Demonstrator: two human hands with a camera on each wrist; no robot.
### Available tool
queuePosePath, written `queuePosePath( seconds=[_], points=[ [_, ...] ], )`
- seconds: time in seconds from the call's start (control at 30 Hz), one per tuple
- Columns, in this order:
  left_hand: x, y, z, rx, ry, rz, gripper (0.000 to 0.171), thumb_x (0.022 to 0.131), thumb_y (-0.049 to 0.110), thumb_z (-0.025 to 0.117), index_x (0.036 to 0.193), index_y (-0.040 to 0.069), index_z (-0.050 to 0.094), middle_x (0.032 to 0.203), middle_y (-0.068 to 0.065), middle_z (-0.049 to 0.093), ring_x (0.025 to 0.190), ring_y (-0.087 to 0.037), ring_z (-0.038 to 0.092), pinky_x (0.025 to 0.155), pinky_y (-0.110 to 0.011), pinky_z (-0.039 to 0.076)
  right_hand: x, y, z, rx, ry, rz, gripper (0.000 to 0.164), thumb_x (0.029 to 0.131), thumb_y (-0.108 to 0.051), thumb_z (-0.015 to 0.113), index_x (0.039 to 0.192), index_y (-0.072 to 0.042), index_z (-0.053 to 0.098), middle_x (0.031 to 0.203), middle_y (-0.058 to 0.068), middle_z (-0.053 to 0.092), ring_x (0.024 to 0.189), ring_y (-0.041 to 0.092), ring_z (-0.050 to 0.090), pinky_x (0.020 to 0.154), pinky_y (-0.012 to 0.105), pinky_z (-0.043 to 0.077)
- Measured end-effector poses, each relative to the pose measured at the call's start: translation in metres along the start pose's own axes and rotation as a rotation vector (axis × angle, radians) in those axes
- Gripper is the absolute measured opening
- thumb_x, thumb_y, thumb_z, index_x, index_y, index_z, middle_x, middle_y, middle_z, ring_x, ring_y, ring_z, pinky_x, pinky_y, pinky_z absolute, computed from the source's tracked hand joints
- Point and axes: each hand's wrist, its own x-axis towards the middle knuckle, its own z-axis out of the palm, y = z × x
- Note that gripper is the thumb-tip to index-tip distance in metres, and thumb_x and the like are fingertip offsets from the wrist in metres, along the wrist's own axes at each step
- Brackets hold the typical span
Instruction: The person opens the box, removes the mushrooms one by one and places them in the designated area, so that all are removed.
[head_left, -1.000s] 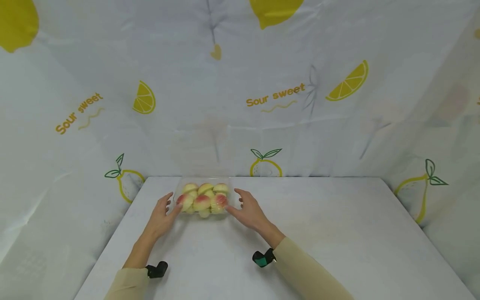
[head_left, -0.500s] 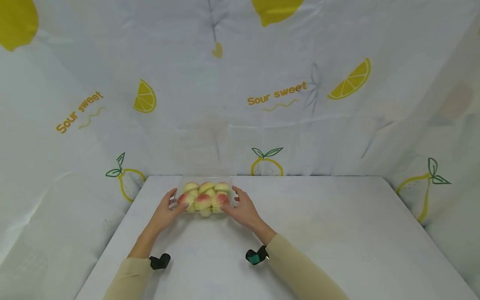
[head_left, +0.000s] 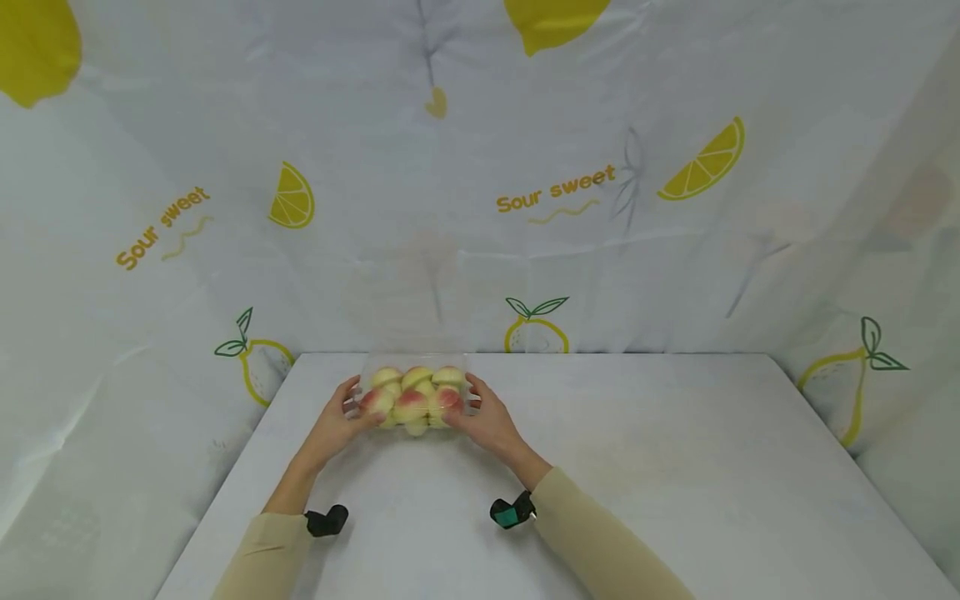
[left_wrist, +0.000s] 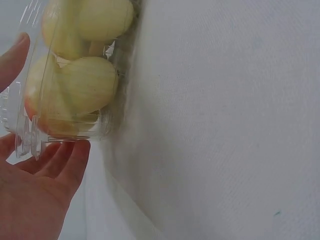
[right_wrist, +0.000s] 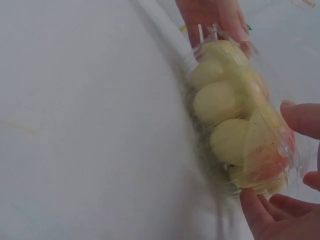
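A clear plastic clamshell box full of peaches is near the back edge of the white table. At its left end my left hand grips it, thumb over the front and fingers along the end wall. My right hand holds the opposite end in a like way. In the left wrist view, fingertips press the end wall of the box beside its lid rim. The right wrist view shows the pale, red-tinged peaches through the plastic. Whether the box's underside touches the table cannot be told.
The white table stretches toward me and off to the right. Behind it hangs a white cloth printed with lemons, which also covers both sides. Black wrist-worn cameras sit at both cuffs.
Both hands have closed in from the box's sides and now grip its ends. The box appears slightly farther right in the head view, which has also shifted a little.
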Motion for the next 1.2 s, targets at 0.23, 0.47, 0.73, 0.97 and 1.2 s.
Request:
queuePosePath(
  seconds=[0.23,0.47,0.73,0.97,1.2],
  points=[
    [0.000,0.000,0.007,0.004,0.010,0.017,0.097,0.085,0.025,0.084,0.159,0.005,0.024,0.153,-0.026,0.034,0.134,-0.041,0.044,0.102,-0.049,0.045,-0.004,-0.001,-0.008,0.001,-0.009,0.007,0.083,0.087,-0.027,0.080,0.156,-0.006,0.038,0.149,0.022,0.047,0.130,0.039,0.053,0.100,0.051,0.050],
    [0.000,0.003,0.019,0.026,-0.004,0.025,0.098,0.085,0.028,0.084,0.159,0.004,0.023,0.152,-0.026,0.036,0.133,-0.041,0.044,0.103,-0.051,0.044,-0.011,0.002,-0.020,-0.030,0.005,0.017,0.083,0.086,-0.026,0.081,0.155,-0.005,0.039,0.147,0.022,0.049,0.127,0.039,0.055,0.099,0.051,0.051],
    [-0.004,0.007,0.031,0.052,0.021,0.046,0.096,0.085,0.028,0.084,0.158,0.004,0.027,0.150,-0.026,0.039,0.131,-0.041,0.046,0.102,-0.054,0.045,-0.018,0.003,-0.029,-0.046,0.015,0.010,0.082,0.085,-0.024,0.081,0.154,-0.004,0.040,0.147,0.022,0.049,0.126,0.040,0.055,0.097,0.051,0.052],
    [-0.007,0.012,0.041,0.054,0.032,0.077,0.094,0.084,0.024,0.085,0.156,0.000,0.030,0.147,-0.027,0.042,0.126,-0.039,0.052,0.098,-0.047,0.049,-0.026,0.003,-0.038,-0.069,0.020,-0.001,0.082,0.085,-0.023,0.080,0.153,-0.001,0.040,0.145,0.023,0.050,0.124,0.040,0.057,0.095,0.050,0.053],
    [-0.008,0.018,0.053,0.047,0.039,0.087,0.093,0.083,0.024,0.086,0.155,0.001,0.032,0.146,-0.026,0.044,0.125,-0.038,0.052,0.098,-0.048,0.049,-0.032,0.005,-0.049,-0.075,0.026,0.021,0.083,0.085,-0.026,0.079,0.154,-0.003,0.039,0.148,0.021,0.048,0.125,0.037,0.057,0.095,0.047,0.053]
  ],
)
